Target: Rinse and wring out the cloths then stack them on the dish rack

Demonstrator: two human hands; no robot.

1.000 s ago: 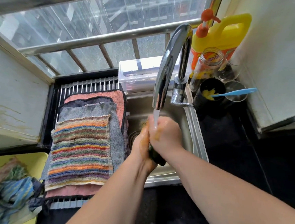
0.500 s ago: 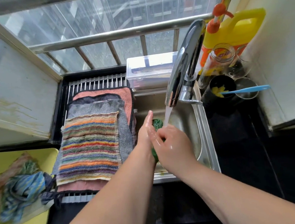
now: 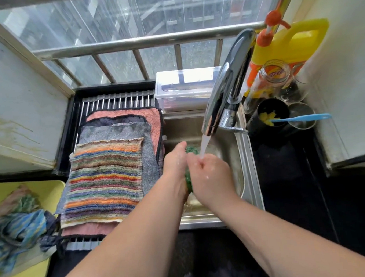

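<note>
Head view: both forearms reach up from the bottom edge to the steel sink (image 3: pixel 247 165), right of ctr. The green cloth (image 3: pixel 192 150) is over the basin, sandwiched btwn the two hands. Only a bit shows above the fingers, plus a strip in the gap lower down. The left hand (image 3: pixel 176 164) lies flat against the cloth's left side, fingers straight and pointing to the top of frame. The right hand (image 3: pixel 212 176) covers the other side w/ fingers curled round the cloth, knuckles wet. The water stream (image 3: pixel 203 145) from the chrome faucet (image 3: pixel 227 85) lands on the right hand's fingers, just beside the cloth's top end.

Left of the sink, just beside it, is a black dish rack (image 3: pixel 116 100) w/ metal bars. Four layers lie flat on it, stacked: pink cloth (image 3: pixel 131 115) at the bottom, dark cloth (image 3: pixel 114 122) on that, grey cloth (image 3: pixel 115 133) next, striped cloth (image 3: pixel 105 180) on top, each offset toward the bottom of frame. Lower left: yellow tray (image 3: pixel 49 194) w/ a crumpled pile of cloths (image 3: pixel 13 228), blue-green and brownish.

Behind the sink, upper ctr: clear plastic box (image 3: pixel 186 87) w/ lid. Upper right: yellow detergent jug (image 3: pixel 290 42) w/ orange pump and a glass jar (image 3: pixel 271 77) in front of it. Near the jar, a black cup (image 3: pixel 272 114) holds a blue-handled tool (image 3: pixel 301 118), handle pointing to the right edge. A window w/ metal rail runs along the top.
</note>
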